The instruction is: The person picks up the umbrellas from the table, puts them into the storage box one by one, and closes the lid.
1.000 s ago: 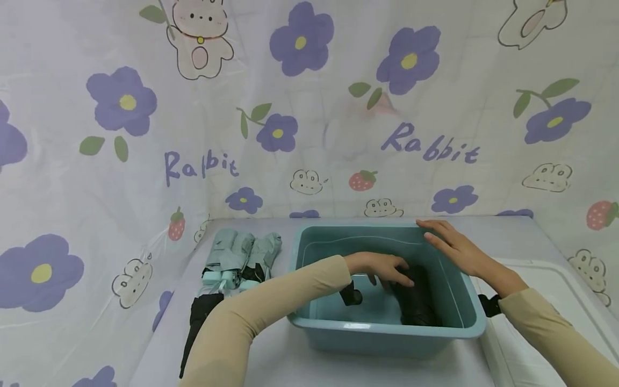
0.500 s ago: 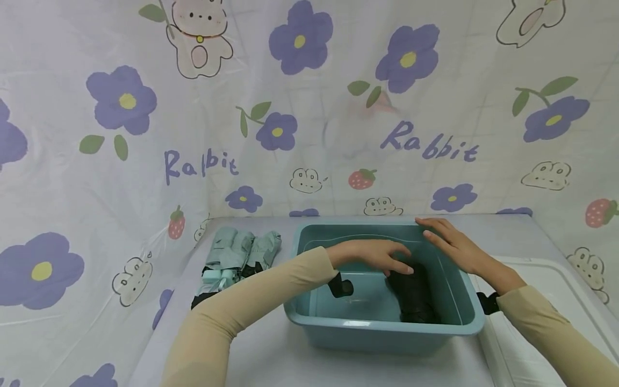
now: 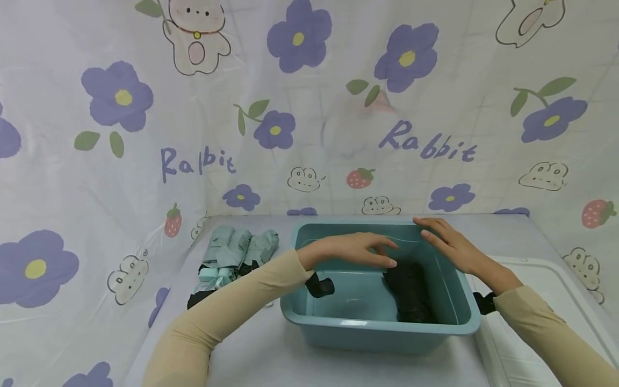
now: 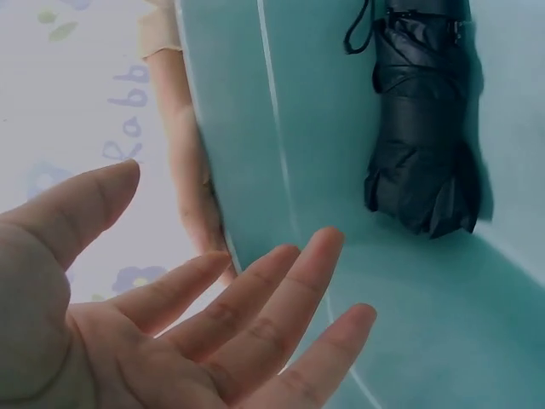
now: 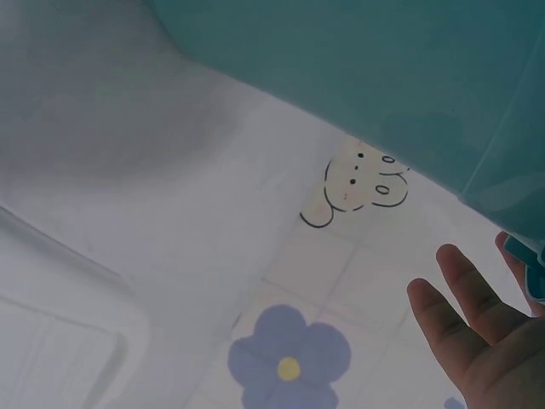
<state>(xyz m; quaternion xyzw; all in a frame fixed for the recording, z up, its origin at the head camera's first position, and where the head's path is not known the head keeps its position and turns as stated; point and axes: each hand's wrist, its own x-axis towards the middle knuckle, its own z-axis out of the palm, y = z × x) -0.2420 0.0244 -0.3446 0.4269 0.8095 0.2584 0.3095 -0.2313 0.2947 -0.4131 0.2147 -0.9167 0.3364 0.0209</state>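
Backdrop (image 3: 309, 97): white hanging sheet with purple flowers (image 3: 314, 40), strawberries (image 3: 360, 179) and rabbit figures (image 3: 197, 54), around you from 9 o'clock through 12 to 3.
Tabletop (image 3: 271, 349): pale, carrying everything before you.
Tub (image 3: 367, 338): blue-green plastic, deep, rounded corners, straight ahead of you and slightly toward 1 o'clock.
Umbrella (image 3: 411, 293): black, compact and folded, lying inside your tub at 4 o'clock from its middle, near the right wall; your left wrist view shows a black cord loop (image 4: 347, 43) at one end.
Left hand (image 3: 355, 250): above the tub's interior, toward its 11 o'clock; your grip is apart, thumb and fingers spread, with a gap between them and the umbrella.
Right hand (image 3: 452, 247): resting at the rim by the tub's 2 o'clock corner; your grip is apart, fingers extended.
Sleeves (image 3: 232, 301): beige, on both your arms.
Folded bundles (image 3: 224, 247): grey-green fabric with teal ends, beyond the tub's 9 o'clock side; a black item (image 3: 198, 297) beside them is partly hidden by your arm.
Rimmed panel (image 3: 546, 285): white, flat, outside the tub at 4 o'clock, partly covered by your right forearm.
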